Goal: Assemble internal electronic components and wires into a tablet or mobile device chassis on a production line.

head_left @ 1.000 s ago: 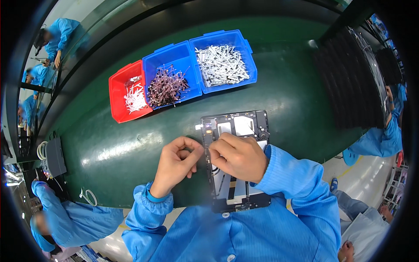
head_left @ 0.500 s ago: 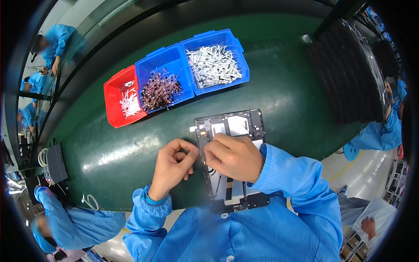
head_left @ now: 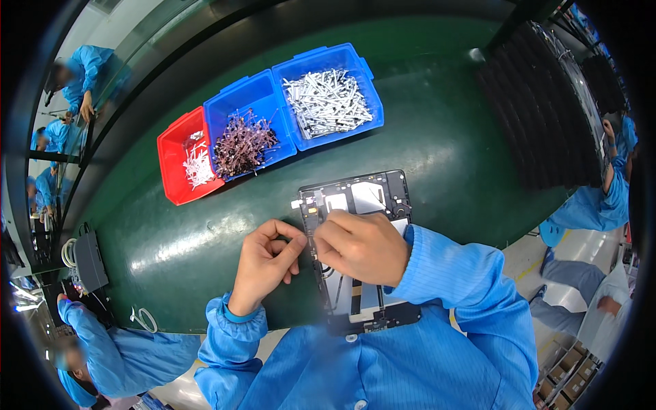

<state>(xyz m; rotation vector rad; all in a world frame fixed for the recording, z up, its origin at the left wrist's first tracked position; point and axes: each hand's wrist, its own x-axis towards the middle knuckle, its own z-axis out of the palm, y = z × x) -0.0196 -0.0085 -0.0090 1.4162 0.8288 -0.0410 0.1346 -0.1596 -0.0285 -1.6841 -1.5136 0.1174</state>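
An opened tablet point(head_left: 388, 183), its dark frame and inner parts exposed, lies on the green table at my front edge. My right hand point(head_left: 365, 247) is over the tablet's middle, fingers curled in a pinch, hiding the parts beneath. Just off the tablet's left edge, my left hand point(head_left: 268, 263) has thumb and forefinger pressed together, the other fingers curled. The two pinches are close to each other, and whatever they hold is too small to make out. A small white tab point(head_left: 296, 204) sticks out at the tablet's upper left.
Beyond the tablet stand a red bin point(head_left: 179, 179) with white strips, a blue bin point(head_left: 217, 102) with brownish wired parts, and another blue bin point(head_left: 370, 102) with white-and-black pieces. Black stacked trays point(head_left: 523, 116) are at the right. A dark box point(head_left: 89, 258) and white cable loop point(head_left: 145, 319) lie left.
The bins and tablet have shifted slightly left in the view. Both my hands keep nearly the same pinched pose by the tablet's left edge. A person at the lower right has changed position.
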